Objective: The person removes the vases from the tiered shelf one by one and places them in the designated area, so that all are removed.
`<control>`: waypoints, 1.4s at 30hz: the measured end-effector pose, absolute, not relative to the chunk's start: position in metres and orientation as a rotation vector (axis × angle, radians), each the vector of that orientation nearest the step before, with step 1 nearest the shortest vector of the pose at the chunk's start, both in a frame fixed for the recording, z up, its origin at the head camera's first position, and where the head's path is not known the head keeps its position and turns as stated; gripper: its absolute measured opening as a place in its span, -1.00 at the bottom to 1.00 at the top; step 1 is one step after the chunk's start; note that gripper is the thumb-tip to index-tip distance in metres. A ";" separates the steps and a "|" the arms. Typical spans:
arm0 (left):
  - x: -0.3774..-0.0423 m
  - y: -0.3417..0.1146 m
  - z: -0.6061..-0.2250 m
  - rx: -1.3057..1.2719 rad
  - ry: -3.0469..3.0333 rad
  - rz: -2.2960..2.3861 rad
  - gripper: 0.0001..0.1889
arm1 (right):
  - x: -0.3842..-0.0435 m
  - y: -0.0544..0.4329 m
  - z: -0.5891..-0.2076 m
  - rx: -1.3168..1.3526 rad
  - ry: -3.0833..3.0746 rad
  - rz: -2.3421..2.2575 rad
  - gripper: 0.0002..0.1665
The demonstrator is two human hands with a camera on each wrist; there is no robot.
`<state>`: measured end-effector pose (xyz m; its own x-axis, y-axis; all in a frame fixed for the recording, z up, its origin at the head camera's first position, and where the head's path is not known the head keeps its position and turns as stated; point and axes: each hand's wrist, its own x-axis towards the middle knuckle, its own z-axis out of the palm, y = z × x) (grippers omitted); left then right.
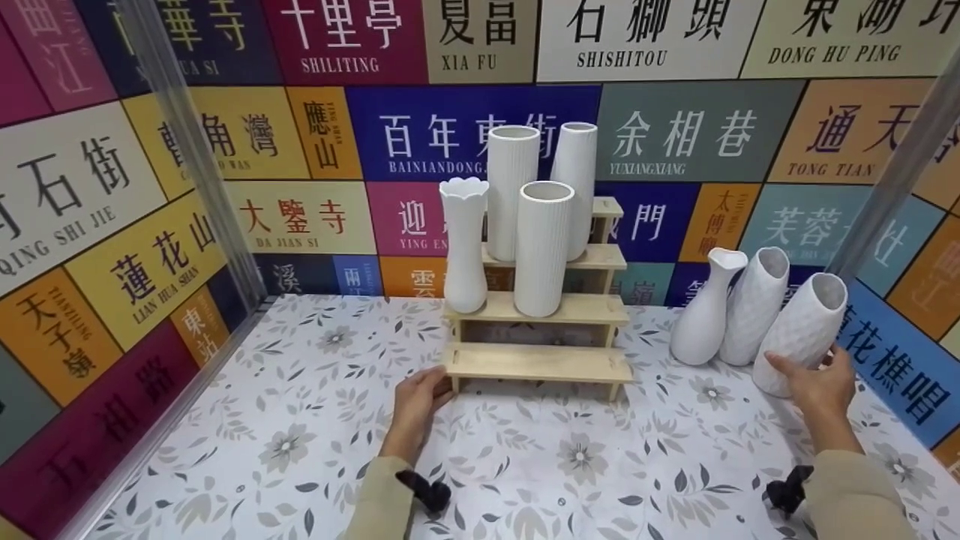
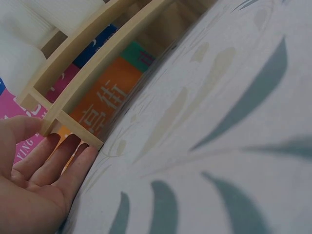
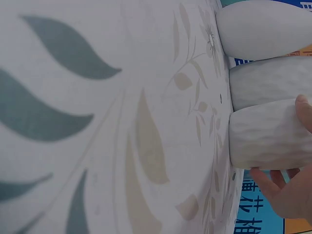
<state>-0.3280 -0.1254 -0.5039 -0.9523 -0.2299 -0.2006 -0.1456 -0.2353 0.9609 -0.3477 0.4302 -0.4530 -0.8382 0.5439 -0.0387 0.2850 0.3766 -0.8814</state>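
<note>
At the left end of the lowest step, my left hand (image 1: 418,405) pinches the wooden stepped stand (image 1: 536,364); the left wrist view shows the thumb above the step's edge and the fingers (image 2: 46,168) below it. My right hand (image 1: 823,390) holds the lower part of a white vase with a dimpled surface (image 1: 802,334), thumb on one side and fingers on the other. The vase stands on the table at the right. Just behind it are a similar dimpled vase (image 1: 756,304) and a smooth narrow-necked vase (image 1: 701,322).
A scalloped-rim vase (image 1: 465,247) and a ribbed vase (image 1: 544,251) stand on the second step. Higher up are another ribbed vase (image 1: 512,187) and a tapered vase (image 1: 576,187). Sign-covered walls (image 1: 645,45) enclose the floral-patterned tabletop (image 1: 517,465).
</note>
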 end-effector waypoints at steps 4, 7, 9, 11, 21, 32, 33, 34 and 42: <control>-0.328 -0.126 -0.503 0.457 -1.892 -2.399 -0.57 | -0.347 0.429 -0.453 -0.733 -2.389 1.436 0.20; -0.328 -0.125 -0.502 0.446 -1.875 -2.413 -0.57 | -0.346 0.428 -0.451 -0.757 -2.394 1.440 0.19; -0.328 -0.126 -0.502 0.444 -1.873 -2.417 -0.56 | -0.345 0.426 -0.448 -0.787 -2.372 1.444 0.18; -0.328 -0.126 -0.502 0.441 -1.877 -2.418 -0.56 | -0.343 0.421 -0.444 -0.832 -2.317 1.462 0.18; -0.328 -0.128 -0.506 0.379 -1.842 -2.398 -0.59 | -0.331 0.371 -0.410 -0.854 -1.929 1.542 -0.10; -0.325 -0.125 -0.504 0.414 -1.868 -2.397 -0.58 | -0.317 0.304 -0.372 -0.580 -1.991 1.597 -0.17; -0.325 -0.125 -0.504 0.415 -1.870 -2.395 -0.58 | -0.316 0.297 -0.369 -0.550 -1.996 1.606 -0.17; -0.325 -0.125 -0.504 0.414 -1.869 -2.394 -0.58 | -0.316 0.291 -0.366 -0.521 -1.999 1.613 -0.17; -0.326 -0.125 -0.502 0.420 -1.869 -2.400 -0.58 | -0.317 0.250 -0.358 -0.311 -2.090 1.640 -0.14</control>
